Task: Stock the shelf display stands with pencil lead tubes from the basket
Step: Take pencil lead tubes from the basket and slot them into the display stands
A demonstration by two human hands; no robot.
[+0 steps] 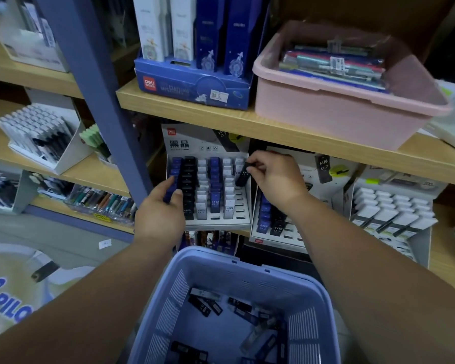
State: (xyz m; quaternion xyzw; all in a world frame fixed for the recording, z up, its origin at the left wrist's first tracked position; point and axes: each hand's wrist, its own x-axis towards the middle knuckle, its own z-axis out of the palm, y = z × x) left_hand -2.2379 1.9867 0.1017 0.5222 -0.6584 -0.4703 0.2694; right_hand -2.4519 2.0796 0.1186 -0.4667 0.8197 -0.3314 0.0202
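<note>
Right hand fingers pinch a black plastic lead tube at the white cardboard display stand; left hand fingers clasp a blue tube.

One head-worn wide-angle view looks forward and down (close in) onto the display stand and basket.

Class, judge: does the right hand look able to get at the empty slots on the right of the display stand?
Probably yes. The right hand, pinching a black tube, is by the empty slots; nothing covers them, and the left hand is at the far side of the display stand.
</note>
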